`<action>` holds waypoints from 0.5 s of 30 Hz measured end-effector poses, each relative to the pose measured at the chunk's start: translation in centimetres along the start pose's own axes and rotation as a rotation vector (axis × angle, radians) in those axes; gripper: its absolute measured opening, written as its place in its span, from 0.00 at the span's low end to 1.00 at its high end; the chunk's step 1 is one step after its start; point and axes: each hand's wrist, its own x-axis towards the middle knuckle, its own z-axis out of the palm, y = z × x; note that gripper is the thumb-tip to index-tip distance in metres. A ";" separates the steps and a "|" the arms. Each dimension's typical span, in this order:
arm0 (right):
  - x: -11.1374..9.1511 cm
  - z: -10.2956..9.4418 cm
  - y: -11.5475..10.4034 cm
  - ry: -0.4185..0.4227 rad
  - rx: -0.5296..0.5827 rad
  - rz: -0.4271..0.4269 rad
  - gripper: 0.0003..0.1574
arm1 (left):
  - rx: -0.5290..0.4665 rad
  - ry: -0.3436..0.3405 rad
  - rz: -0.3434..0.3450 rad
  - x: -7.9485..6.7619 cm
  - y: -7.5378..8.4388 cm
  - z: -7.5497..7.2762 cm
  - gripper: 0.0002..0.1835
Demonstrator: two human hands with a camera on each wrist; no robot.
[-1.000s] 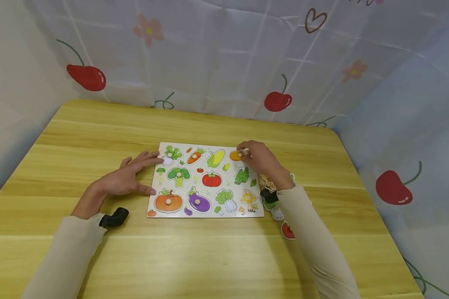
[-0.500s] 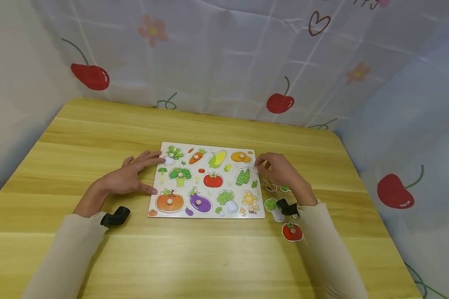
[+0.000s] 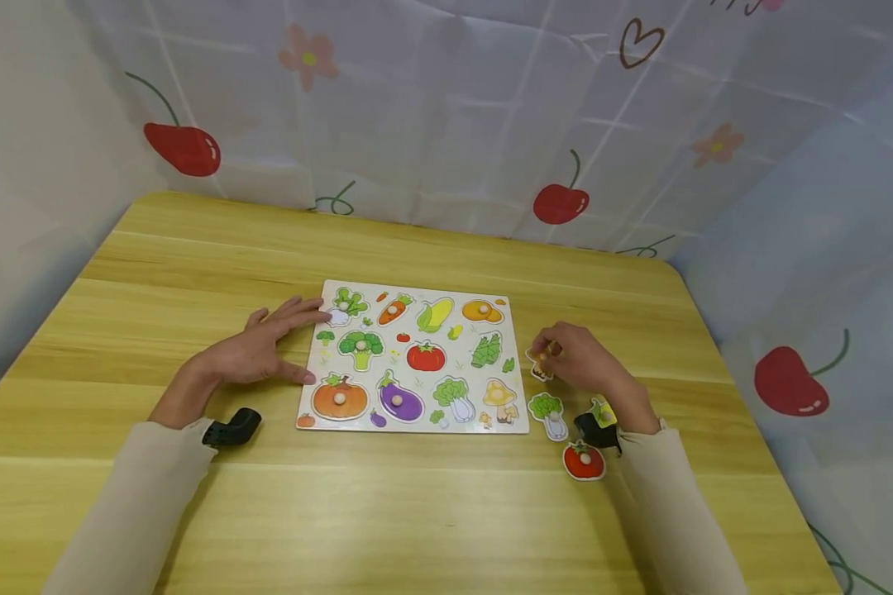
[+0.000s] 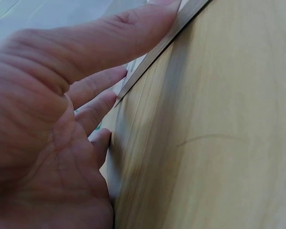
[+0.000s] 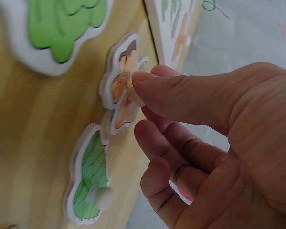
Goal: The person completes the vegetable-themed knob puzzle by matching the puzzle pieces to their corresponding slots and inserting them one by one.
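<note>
Beneath right hand [image 3: 580,359], mushroom piece [image 5: 119,85]

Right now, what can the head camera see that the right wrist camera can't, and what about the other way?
Only the head view shows the left hand and the loose tomato piece. Only the right wrist view shows the knobbed green piece, low in that picture. Both show the right hand at the mushroom piece and at least part of the puzzle board.
</note>
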 end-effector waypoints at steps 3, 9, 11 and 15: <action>-0.2 0.3 0.4 0.018 -0.022 -0.042 0.07 | -0.004 0.002 0.000 0.0 0.0 0.0 0.48; -0.3 0.8 1.0 0.054 -0.054 -0.087 0.08 | -0.005 0.005 0.003 -0.1 0.0 -0.1 0.48; -0.3 0.9 1.0 0.066 -0.057 -0.098 0.08 | -0.008 0.007 0.007 -0.1 0.0 -0.1 0.48; -0.5 1.0 0.8 0.084 -0.045 -0.102 0.08 | -0.012 0.005 0.009 -0.2 0.1 0.0 0.48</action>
